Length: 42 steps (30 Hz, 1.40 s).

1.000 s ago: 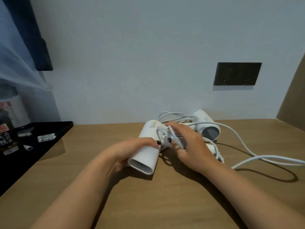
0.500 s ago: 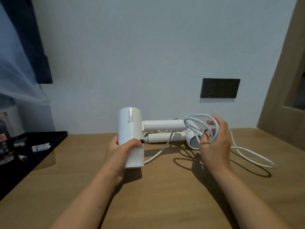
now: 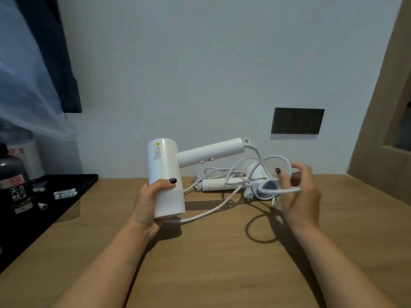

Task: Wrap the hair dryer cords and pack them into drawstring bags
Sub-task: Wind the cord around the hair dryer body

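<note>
Gripping a white hair dryer (image 3: 165, 177) above the desk (image 3: 213, 252) middle, the left hand (image 3: 148, 202) stays apart from the right hand (image 3: 299, 196), whose fingers hold its looped cord (image 3: 278, 174).

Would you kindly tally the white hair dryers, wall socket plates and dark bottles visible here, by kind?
White hair dryers: 2, the held hair dryer and the lying hair dryer
Wall socket plates: 1, the socket plate
Dark bottles: 1, the dark bottle
Total: 4
</note>
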### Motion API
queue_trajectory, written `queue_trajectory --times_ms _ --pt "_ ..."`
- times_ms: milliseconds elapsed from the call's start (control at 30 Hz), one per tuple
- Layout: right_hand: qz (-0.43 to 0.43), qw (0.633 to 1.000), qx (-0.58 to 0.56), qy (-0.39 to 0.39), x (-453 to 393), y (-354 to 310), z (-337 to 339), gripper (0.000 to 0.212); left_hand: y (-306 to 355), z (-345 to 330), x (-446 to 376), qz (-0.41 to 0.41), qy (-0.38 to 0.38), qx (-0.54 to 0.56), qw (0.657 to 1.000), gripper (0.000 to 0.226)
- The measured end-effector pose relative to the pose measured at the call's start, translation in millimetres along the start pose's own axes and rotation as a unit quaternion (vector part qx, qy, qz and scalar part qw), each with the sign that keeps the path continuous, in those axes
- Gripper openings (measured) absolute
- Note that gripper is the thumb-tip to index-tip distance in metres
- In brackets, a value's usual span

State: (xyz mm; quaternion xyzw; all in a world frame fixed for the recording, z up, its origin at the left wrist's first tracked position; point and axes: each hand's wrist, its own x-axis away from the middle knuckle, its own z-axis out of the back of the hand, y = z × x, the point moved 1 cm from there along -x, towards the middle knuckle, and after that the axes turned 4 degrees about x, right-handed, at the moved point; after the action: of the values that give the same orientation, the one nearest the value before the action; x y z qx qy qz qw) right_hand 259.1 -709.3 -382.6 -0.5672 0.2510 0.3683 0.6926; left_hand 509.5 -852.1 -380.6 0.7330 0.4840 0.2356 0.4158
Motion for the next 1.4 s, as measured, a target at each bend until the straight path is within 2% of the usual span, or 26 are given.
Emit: queue_trajectory --times_ms 67,167,200,267,333,400,467,567,633,700,800,867,933,1033,1133,1267,1333,1400 --pt "0.101 0.99 0.08 -0.06 8 -10 -9 0.02 0 -1 1 0.003 0.004 0.021 1.0 0.087" --pt "0.145 0.964 0.151 -0.164 17 -22 -23 0.045 1 -3 3 -0.004 0.017 0.065 0.998 0.085" --pt "0.152 0.954 0.173 -0.194 19 -23 -25 0.058 1 -3 3 -0.011 0.019 0.086 0.996 0.076" --pt "0.133 0.941 0.211 -0.227 19 -19 -24 0.076 4 -3 2 -0.03 0.02 0.131 0.991 0.041" --pt "0.073 0.958 0.2 -0.194 15 -17 -15 0.083 10 -4 2 -0.033 0.021 0.157 0.987 0.018" --pt "0.013 0.979 0.144 -0.143 11 -20 -4 0.085 14 -2 -1 -0.04 0.021 0.164 0.985 0.012" --pt "0.007 0.99 0.083 -0.115 11 -29 1 0.082 17 1 -3 -0.048 0.024 0.16 0.986 0.01" --pt "0.131 0.985 0.063 -0.095 14 -52 -7 0.069 18 5 -5 -0.05 0.023 0.135 0.989 0.015" --pt "0.213 0.969 0.071 -0.101 8 -67 -19 0.063 17 7 -6 -0.056 0.026 0.094 0.994 0.039" --pt "0.239 0.963 0.068 -0.108 -4 -88 -29 0.061 17 10 -8 -0.072 0.017 0.037 0.997 0.068" --pt "0.241 0.951 0.107 -0.164 -25 -119 -32 0.06 17 9 -7 -0.09 -0.021 -0.068 0.993 0.081" --pt "0.212 0.926 0.135 -0.281 -39 -122 -26 0.055 18 4 -3 -0.093 -0.06 -0.128 0.986 0.081" --pt "0.128 0.906 0.105 -0.389 -45 -110 -16 0.042 19 -2 0 -0.095 -0.095 -0.166 0.977 0.079" --pt "0.039 0.897 0.015 -0.441 -36 -76 -3 0.02 22 -10 6 -0.103 -0.136 -0.216 0.961 0.072" --pt "-0.029 0.837 -0.048 -0.544 -25 -56 5 0.038 24 -15 13 -0.101 -0.171 -0.254 0.947 0.07" --pt "-0.079 0.761 -0.119 -0.633 -31 -47 11 0.066 30 -9 9 -0.088 -0.159 -0.258 0.949 0.072" --pt "-0.089 0.747 -0.145 -0.642 -29 -47 10 0.066 34 -2 7 -0.054 -0.167 -0.253 0.951 0.076" --pt "-0.083 0.757 -0.138 -0.634 -23 -46 5 0.064 35 1 7 0.01 -0.196 -0.25 0.948 0.077"
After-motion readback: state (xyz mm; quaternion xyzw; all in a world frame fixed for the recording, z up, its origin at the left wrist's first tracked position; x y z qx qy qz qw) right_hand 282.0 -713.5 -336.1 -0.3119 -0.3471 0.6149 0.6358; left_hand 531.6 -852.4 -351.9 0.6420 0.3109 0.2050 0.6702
